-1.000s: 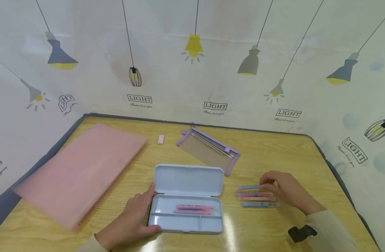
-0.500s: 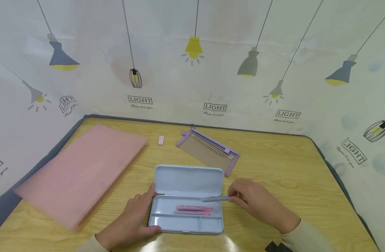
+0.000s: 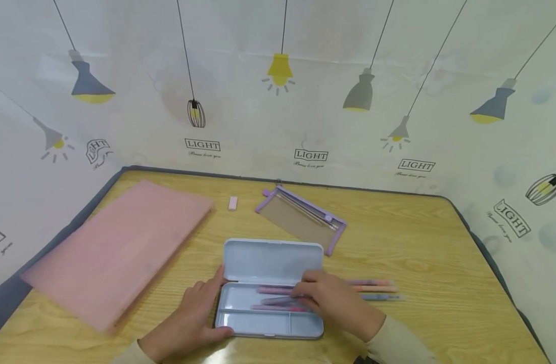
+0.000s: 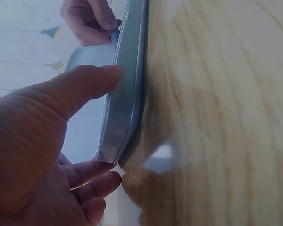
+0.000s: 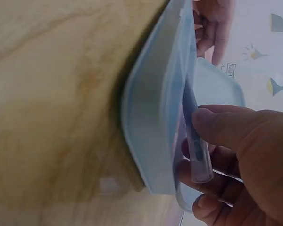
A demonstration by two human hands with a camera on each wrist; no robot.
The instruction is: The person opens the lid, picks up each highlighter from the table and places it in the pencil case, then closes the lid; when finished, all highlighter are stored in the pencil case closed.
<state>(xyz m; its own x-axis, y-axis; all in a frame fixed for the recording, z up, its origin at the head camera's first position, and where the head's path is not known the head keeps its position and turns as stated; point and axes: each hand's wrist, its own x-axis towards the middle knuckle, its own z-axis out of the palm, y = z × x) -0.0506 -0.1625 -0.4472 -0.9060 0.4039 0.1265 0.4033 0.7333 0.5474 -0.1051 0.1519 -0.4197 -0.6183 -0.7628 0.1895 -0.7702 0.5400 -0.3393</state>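
Note:
A light blue pencil case (image 3: 252, 323) lies with its lid up at the front of the table. My left hand (image 3: 191, 311) grips its left end, thumb against the front wall and fingers round the side. Over the right part of the case my right hand (image 3: 334, 303) pinches a grey-blue pen with a clear cap (image 5: 196, 146) between thumb and fingers. The pen's far end dips into the long compartment, among pink pens (image 3: 274, 290). Several other pens, among them a blue pen (image 3: 380, 297), lie right of the case, partly hidden behind the right hand.
A zip pouch with purple edging (image 3: 300, 215) lies behind the case, two thin rods showing in it. Left of that is a small pale pink eraser (image 3: 233, 203). A large pink folder (image 3: 123, 247) covers the table's left side. A printed curtain hangs behind.
My right hand has picked up the grey-blue pen from the row on the right and carried it left into the case. My left hand has stayed on the case.

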